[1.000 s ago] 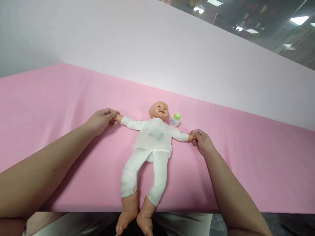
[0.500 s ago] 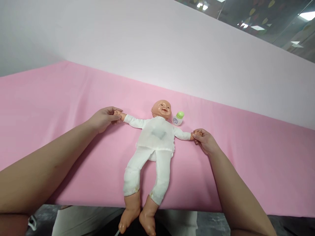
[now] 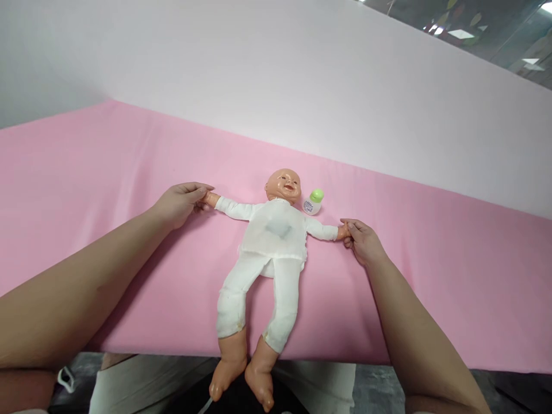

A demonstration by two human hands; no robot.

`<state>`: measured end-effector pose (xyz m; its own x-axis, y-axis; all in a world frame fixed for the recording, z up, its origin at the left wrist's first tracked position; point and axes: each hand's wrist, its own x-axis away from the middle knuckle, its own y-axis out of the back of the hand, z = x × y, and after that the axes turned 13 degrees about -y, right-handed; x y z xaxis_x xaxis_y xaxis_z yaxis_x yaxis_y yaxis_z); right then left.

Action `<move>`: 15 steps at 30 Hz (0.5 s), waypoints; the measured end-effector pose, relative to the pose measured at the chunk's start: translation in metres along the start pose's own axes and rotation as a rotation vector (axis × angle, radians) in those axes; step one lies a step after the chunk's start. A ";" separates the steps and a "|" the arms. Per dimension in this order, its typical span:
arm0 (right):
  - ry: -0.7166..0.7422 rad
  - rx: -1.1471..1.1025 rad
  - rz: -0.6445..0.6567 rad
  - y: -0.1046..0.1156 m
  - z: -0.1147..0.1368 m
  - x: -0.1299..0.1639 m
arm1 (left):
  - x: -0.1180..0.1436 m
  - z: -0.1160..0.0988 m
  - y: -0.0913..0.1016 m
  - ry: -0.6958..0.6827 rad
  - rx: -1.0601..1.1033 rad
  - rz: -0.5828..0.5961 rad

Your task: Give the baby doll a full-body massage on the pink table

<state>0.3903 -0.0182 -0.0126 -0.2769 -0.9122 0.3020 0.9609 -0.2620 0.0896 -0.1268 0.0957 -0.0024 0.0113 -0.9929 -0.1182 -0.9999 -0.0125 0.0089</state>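
A baby doll (image 3: 276,230) with a white cloth body lies on its back, arms stretched out sideways and feet hanging past the near edge of the pink surface. My left hand (image 3: 183,204) is closed around the doll's hand on the left, thumb on top. On the other side, my right hand (image 3: 362,240) grips the doll's other hand between thumb and fingers. Both doll hands are mostly hidden by my fingers. Beside the doll's head, nearest its right-hand shoulder in view, sits a small clear bottle (image 3: 313,202) with a green cap and a printed label.
A pink cover (image 3: 452,276) spreads over the table, with soft creases. Behind it rises a pale wall (image 3: 259,75), with a glass panel (image 3: 483,34) reflecting lights at upper right. My lap in light clothing (image 3: 142,382) shows below the near edge.
Both my hands have closed further over the doll's hands, covering the small fingers that showed before. The view has shifted slightly; the doll and bottle keep their places.
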 end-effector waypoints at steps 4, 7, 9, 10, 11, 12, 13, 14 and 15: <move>-0.018 -0.049 0.102 0.002 0.003 0.003 | 0.000 0.000 0.002 0.010 0.066 0.031; -0.025 -0.040 0.133 0.005 0.003 0.004 | 0.001 -0.001 0.002 0.013 0.094 0.041; -0.027 -0.005 0.121 0.005 0.002 0.003 | 0.001 -0.001 0.002 0.012 0.091 0.050; -0.024 0.016 0.111 0.005 0.002 0.002 | 0.001 -0.001 0.002 0.010 0.089 0.054; -0.021 0.037 0.101 0.004 0.001 0.002 | 0.001 -0.001 0.002 0.006 0.086 0.055; -0.017 0.057 0.091 0.003 0.001 0.002 | 0.001 -0.001 0.002 0.000 0.084 0.055; -0.013 0.076 0.083 0.002 0.001 0.002 | 0.001 -0.001 0.002 -0.007 0.079 0.056; -0.008 0.092 0.076 0.001 0.001 0.002 | 0.001 -0.001 0.002 -0.013 0.070 0.054; -0.002 0.104 0.067 0.000 0.002 0.002 | 0.001 -0.001 0.002 -0.019 0.059 0.053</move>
<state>0.3895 -0.0196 -0.0104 -0.2121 -0.9260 0.3124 0.9719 -0.1664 0.1667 -0.1291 0.0944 -0.0017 -0.0411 -0.9897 -0.1374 -0.9980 0.0474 -0.0428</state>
